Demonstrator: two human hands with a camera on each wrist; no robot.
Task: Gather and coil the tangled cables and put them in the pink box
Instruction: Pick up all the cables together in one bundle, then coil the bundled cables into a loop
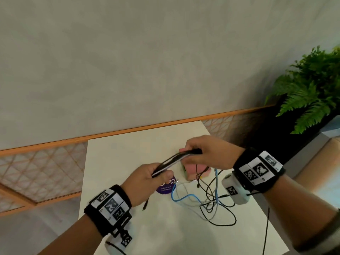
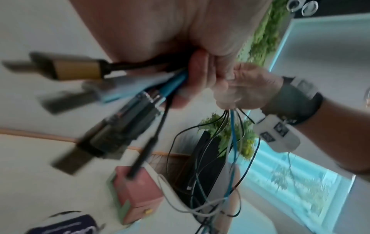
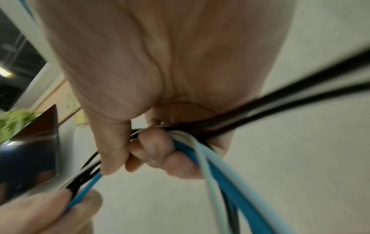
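A bundle of black, white and blue cables [image 1: 173, 160] is stretched between both hands above the white table [image 1: 117, 159]. My left hand [image 1: 156, 174] grips the plug end; several USB plugs [image 2: 76, 69] stick out past its fingers [image 2: 198, 76]. My right hand [image 1: 195, 152] grips the bundle [image 3: 186, 137] further along, above the pink box [image 1: 191, 173]. From the right hand the loose cable tails [image 1: 213, 197] hang down and lie tangled on the table. The pink box [image 2: 136, 194] stands on the table below the plugs.
A purple round sticker [image 1: 166, 186] lies on the table near the left hand. A fern plant [image 1: 311, 89] stands at the right, past the table edge. An orange-framed lattice rail [image 1: 42, 162] runs behind the table along the grey wall.
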